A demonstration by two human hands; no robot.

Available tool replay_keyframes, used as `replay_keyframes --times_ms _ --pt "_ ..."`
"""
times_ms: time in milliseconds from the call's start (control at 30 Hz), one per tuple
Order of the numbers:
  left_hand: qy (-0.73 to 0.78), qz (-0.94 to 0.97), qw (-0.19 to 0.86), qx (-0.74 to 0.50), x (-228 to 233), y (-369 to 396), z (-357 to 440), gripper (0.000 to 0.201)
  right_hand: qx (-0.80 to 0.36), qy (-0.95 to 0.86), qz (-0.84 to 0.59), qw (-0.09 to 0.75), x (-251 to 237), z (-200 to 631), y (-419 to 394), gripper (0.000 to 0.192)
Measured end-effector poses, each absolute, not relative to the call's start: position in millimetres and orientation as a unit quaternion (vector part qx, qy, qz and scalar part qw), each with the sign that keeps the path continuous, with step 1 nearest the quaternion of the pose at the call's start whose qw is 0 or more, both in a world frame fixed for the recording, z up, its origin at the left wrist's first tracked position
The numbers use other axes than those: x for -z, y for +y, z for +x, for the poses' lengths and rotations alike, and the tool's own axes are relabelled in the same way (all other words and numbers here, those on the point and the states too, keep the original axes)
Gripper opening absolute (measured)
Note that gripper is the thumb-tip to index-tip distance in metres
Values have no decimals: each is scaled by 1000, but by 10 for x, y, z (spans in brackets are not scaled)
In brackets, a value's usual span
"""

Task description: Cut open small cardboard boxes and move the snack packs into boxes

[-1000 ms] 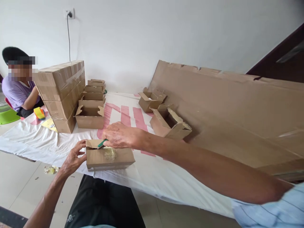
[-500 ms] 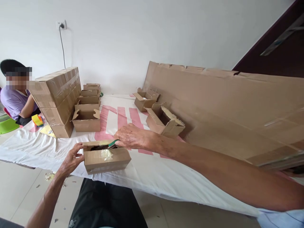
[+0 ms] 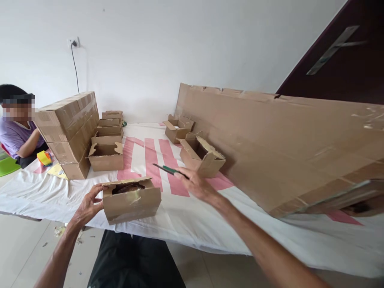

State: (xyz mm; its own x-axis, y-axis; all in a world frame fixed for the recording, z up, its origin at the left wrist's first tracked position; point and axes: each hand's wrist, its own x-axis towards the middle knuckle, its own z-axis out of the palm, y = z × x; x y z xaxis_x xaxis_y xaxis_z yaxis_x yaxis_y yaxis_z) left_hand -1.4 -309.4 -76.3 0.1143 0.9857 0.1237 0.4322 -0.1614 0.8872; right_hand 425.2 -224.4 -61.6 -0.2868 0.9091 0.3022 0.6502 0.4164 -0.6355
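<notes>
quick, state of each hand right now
Left hand: partly open, fingers and thumb against the left end of the cardboard box.
Right hand: closed, holding a slim green-and-dark tool.

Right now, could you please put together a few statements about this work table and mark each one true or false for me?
1. The right hand holds a slim tool with green on it. True.
2. The left hand rests on the stacked boxes. False: it holds the left end of the near box.
3. The near box is fully closed on top. False: a gap runs along its top.
4. A yellow roll sits on the cloth. True.
5. A large cardboard panel stands on the left of the view. False: it is on the right.
</notes>
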Motion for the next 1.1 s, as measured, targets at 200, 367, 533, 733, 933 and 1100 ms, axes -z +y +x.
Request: replay_keyframes --times_ms 200,367,533,733,933,1100 --pt "544 695 354 -308 587 -3165 -53 96 -75 -737 -605 292 2138 4260 -2528 33" --pt "550 722 325 -266 561 -3183 -31 119 -94 -730 -600 315 2127 4182 -2536 32" --pt "547 729 319 -260 563 -3122 -29 127 -200 -736 -457 457 1463 3808 -2472 50" --pt "540 742 312 -246 544 -3012 -107 139 -240 -835 -353 348 1124 3416 -2368 90" --pt "537 761 287 -223 549 -2881 -142 132 -268 -837 -380 290 1174 3418 -2252 103" --pt "538 785 254 -174 427 -2856 -131 127 -262 -841 -376 289 1035 3373 -2302 94"
